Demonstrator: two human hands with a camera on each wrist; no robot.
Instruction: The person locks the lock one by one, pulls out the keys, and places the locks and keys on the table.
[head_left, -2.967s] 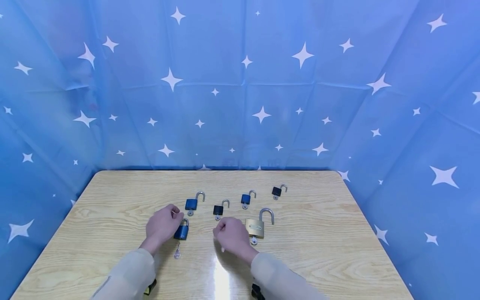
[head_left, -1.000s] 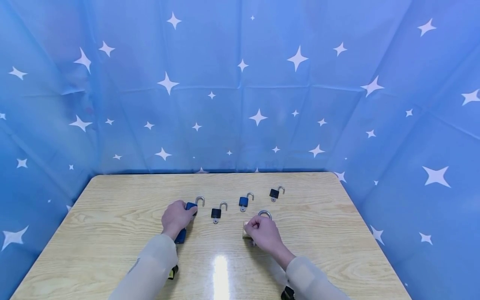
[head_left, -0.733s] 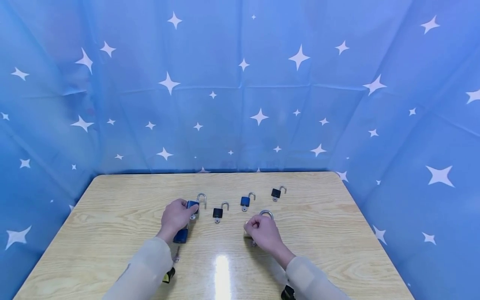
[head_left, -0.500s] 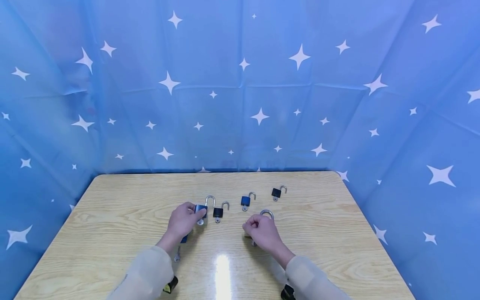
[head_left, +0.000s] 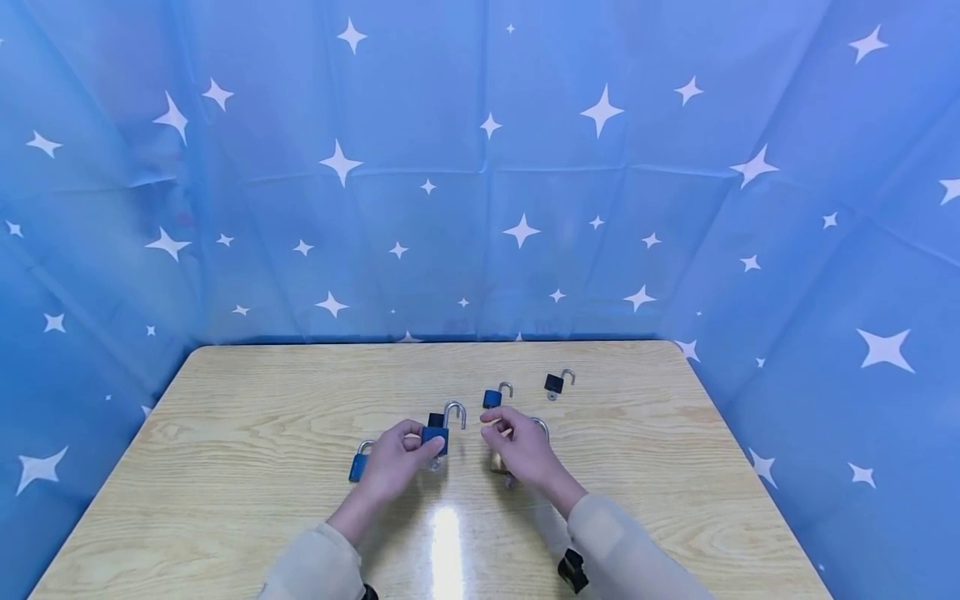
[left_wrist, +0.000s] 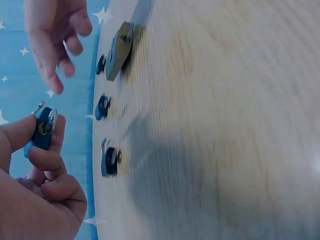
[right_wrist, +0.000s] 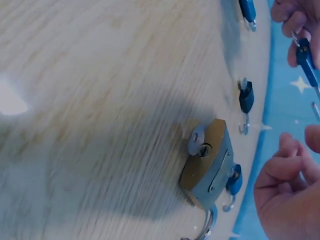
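My left hand (head_left: 390, 465) pinches a blue padlock (head_left: 435, 440) above the table, thumb on its near face. Its shackle stands open, and a key (left_wrist: 52, 120) sits in its underside. Just right of it hovers my right hand (head_left: 521, 447), fingers loosely bent and holding nothing. Below the right hand a large brass padlock (right_wrist: 207, 165) lies with its key (right_wrist: 196, 140) inserted; the head view shows only parts of it. A small black padlock (head_left: 436, 419) is partly hidden behind the held one. At left lies another blue padlock (head_left: 358, 467), its shackle apparently closed.
Farther back on the wooden table (head_left: 262, 400) lie a small blue padlock (head_left: 492, 398) and a small black padlock (head_left: 553, 383), both with open shackles. A blue curtain (head_left: 420, 208) with white stars hangs behind the table.
My left hand took hold of the blue padlock in the back row, lifted it and carried it right. My right hand moved right over the brass padlock, then rose slightly with fingers spreading.
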